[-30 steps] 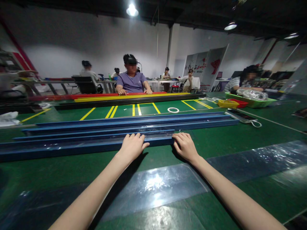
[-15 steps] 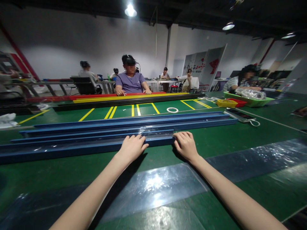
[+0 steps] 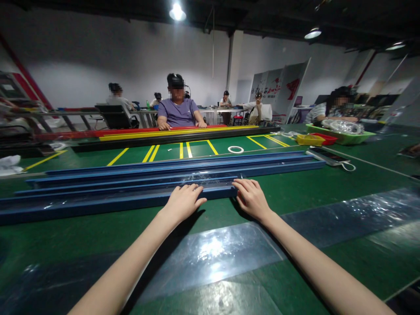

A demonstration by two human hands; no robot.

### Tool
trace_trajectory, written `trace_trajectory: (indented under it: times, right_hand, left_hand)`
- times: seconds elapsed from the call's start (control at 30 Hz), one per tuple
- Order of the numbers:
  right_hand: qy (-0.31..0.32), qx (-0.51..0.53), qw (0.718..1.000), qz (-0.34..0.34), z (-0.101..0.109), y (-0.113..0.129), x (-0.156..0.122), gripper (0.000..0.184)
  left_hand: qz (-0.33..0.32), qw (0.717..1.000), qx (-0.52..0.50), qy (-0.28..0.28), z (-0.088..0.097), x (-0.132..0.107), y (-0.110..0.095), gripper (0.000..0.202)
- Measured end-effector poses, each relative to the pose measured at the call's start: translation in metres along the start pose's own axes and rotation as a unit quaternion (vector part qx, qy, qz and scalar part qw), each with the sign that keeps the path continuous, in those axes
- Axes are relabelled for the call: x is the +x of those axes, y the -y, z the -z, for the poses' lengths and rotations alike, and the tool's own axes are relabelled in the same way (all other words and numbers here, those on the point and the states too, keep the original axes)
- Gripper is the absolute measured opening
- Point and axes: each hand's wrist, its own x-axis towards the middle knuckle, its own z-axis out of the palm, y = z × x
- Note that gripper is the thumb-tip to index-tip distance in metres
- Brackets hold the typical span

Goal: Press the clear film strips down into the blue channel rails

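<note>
The nearest blue channel [image 3: 98,204] lies lengthwise across the table, with clear plastic film [image 3: 210,180] inside its trough. My left hand [image 3: 184,202] is closed over its near wall, fingers bent into the trough and thumb on the outside. At the channel's right end is my right hand [image 3: 252,197], its fingers curled down on the end of the film. The fingertips of both hands are partly hidden. Right behind lies another blue channel [image 3: 278,167], parallel to the first.
Flat clear plastic strips [image 3: 223,251] lie close in front of me. Farther back are a white ring [image 3: 235,149], a phone [image 3: 328,156] with a white cable, a yellow tray [image 3: 310,140] and a green basket [image 3: 357,138]. A person [image 3: 179,109] sits opposite behind yellow and black strips [image 3: 183,134].
My right hand has shifted slightly left, its fingers now farther over the channel's end. My left hand has moved a little to the right. The film behind the fingers bulges up more.
</note>
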Motion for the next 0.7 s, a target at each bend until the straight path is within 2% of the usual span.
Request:
trace_trajectory:
  times: [0.1, 0.23, 0.33, 0.43, 0.57, 0.7]
  right_hand:
    - [0.012, 0.001, 1.0, -0.02, 0.002, -0.001, 0.001, 0.027]
    - [0.051, 0.026, 0.998, 0.04, 0.003, 0.001, 0.002, 0.032]
    - [0.058, 0.04, 0.995, 0.07, 0.001, 0.001, 0.002, 0.039]
    - [0.06, 0.048, 0.994, 0.079, 0.0, -0.001, 0.001, 0.041]
    - [0.04, 0.059, 0.997, 0.034, 0.0, -0.004, 0.0, 0.035]
    - [-0.018, 0.08, 0.993, -0.084, -0.003, -0.012, -0.002, 0.028]
  left_hand:
    - [0.018, 0.999, 0.026, -0.005, 0.001, -0.001, 0.001, 0.036]
    - [0.033, 0.998, 0.05, -0.025, 0.0, 0.0, 0.0, 0.035]
    - [0.014, 0.998, 0.042, -0.048, -0.002, 0.0, 0.0, 0.036]
    - [-0.002, 0.999, 0.027, -0.046, -0.004, 0.001, 0.0, 0.035]
    - [-0.007, 0.999, 0.02, -0.036, -0.007, 0.002, 0.002, 0.033]
    - [-0.018, 0.998, 0.015, -0.055, -0.01, 0.003, 0.005, 0.031]
